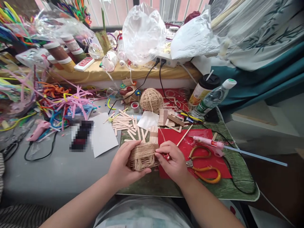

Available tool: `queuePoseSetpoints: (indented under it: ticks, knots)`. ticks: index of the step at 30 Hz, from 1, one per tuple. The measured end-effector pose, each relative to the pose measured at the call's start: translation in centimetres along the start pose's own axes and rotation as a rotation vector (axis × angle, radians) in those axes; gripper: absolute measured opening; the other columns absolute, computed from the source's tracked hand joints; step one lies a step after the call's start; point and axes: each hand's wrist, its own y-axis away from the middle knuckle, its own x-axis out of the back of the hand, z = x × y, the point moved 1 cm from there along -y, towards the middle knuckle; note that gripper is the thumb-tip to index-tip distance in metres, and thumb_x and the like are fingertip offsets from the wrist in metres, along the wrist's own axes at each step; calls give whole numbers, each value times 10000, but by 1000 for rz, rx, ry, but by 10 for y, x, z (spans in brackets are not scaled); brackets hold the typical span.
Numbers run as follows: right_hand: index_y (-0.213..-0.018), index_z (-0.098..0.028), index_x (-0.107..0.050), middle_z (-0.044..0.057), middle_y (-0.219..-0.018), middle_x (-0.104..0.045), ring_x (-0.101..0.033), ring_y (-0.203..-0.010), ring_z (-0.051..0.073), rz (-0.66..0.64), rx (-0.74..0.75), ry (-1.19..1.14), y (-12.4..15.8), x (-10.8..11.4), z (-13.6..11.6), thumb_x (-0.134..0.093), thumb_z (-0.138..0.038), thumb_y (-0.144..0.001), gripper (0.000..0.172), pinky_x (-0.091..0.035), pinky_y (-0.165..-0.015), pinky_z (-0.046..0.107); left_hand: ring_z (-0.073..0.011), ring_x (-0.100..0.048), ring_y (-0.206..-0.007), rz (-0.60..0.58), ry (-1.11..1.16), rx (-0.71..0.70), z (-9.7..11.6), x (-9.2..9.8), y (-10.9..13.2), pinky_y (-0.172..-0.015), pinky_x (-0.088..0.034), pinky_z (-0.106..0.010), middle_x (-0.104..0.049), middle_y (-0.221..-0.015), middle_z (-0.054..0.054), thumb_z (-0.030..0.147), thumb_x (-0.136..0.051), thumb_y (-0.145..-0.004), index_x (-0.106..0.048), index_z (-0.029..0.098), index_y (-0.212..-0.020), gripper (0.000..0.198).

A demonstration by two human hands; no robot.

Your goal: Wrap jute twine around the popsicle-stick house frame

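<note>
A small box-like piece wrapped in jute twine (pixel 143 152) is held above the front of the green mat. My left hand (pixel 123 163) grips it from the left, fingers behind and thumb along the lower edge. At its right end, my right hand (pixel 173 160) pinches the jute twine between thumb and forefinger. From there a strand runs up to the ball of jute twine (pixel 151 99) behind. Wooden craft sticks (pixel 122 122) lie scattered beyond the piece. To the right, orange-handled scissors (pixel 206 174) rest on a red sheet (pixel 201 134), their blades partly hidden by my right hand.
A pink glue gun (pixel 209 142) with a long glue stick lies at right, its cord looping near the mat's edge. A water bottle (pixel 213 98) and a lidded cup (pixel 205 87) stand behind it. White paper (pixel 104 134) and pink pipe cleaners (pixel 76 101) are at left.
</note>
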Motion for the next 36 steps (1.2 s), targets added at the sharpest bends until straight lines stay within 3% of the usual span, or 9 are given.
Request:
queuePoseSetpoints:
  ticks: [3, 6, 12, 15, 18, 22, 28, 32, 36]
  knots:
    - [-1075, -258, -733, 50, -951, -666, -667, -865, 198, 39, 19, 38, 1, 3, -1, -720, -105, -956, 194, -587, -761, 350, -307, -665, -1161, 51, 51, -7, -5, -8, 4, -1020, -572, -449, -650, -1300, -129, 536, -901, -780, -485, 280, -1494, 865]
    - [-1072, -257, -734, 54, -944, -661, -662, -876, 208, 60, 18, 82, 1, 2, 0, -713, -97, -953, 200, -586, -772, 364, -308, -658, -1181, 80, 201, 80, -19, -23, 11, -1031, -562, -447, -621, -1319, -132, 598, -886, -778, -490, 279, -1480, 867]
    - [-975, -233, -735, 42, -931, -641, -652, -865, 194, 30, -145, 9, -1, -7, 3, -721, -134, -958, 101, -561, -771, 346, -288, -642, -1179, 107, 475, 143, -46, -45, 22, -1035, -553, -428, -551, -1347, -119, 614, -883, -777, -482, 285, -1479, 873]
    - [-925, -228, -722, 26, -906, -602, -620, -812, 173, 76, -180, -20, -1, -12, 1, -725, -127, -941, 102, -523, -681, 299, -307, -601, -1237, 40, 560, 154, -45, -37, 22, -1062, -521, -438, -533, -1385, -127, 628, -795, -859, -466, 288, -1502, 799]
    - [-912, -227, -712, 23, -902, -588, -602, -804, 167, 80, -178, -13, 0, -14, 1, -721, -117, -934, 112, -498, -659, 286, -289, -592, -1229, -37, 598, 273, -40, -24, 17, -1049, -501, -413, -560, -1371, -118, 548, -652, -993, -510, 286, -1447, 543]
    - [-936, -228, -709, 27, -919, -587, -594, -796, 165, 78, -198, -9, 3, -14, 5, -718, -140, -952, 90, -485, -655, 289, -251, -619, -1103, -112, 586, 392, -39, -14, 7, -962, -507, -362, -621, -1247, -89, 432, -715, -977, -572, 271, -1338, 420]
    - [-956, -230, -701, 27, -919, -585, -596, -792, 165, 59, -204, -35, 5, -18, 5, -717, -145, -958, 86, -484, -645, 285, -223, -614, -1071, -14, 691, 360, -49, -28, 11, -927, -526, -342, -600, -1228, -76, 450, -618, -1032, -563, 273, -1303, 329]
    - [-954, -228, -703, 26, -911, -590, -608, -794, 170, 60, -186, -37, 3, -18, 1, -711, -141, -955, 88, -498, -656, 291, -259, -593, -1177, -19, 675, 306, -55, -27, 13, -1019, -505, -398, -578, -1274, -97, 524, -563, -1044, -550, 269, -1330, 384]
    - [-940, -226, -701, 28, -909, -598, -622, -808, 175, 95, -158, -5, 3, -18, -1, -709, -128, -946, 99, -507, -666, 292, -344, -544, -1347, -210, 416, 248, -38, -3, -3, -1122, -464, -487, -536, -1443, -138, 651, -714, -915, -521, 271, -1367, 621]
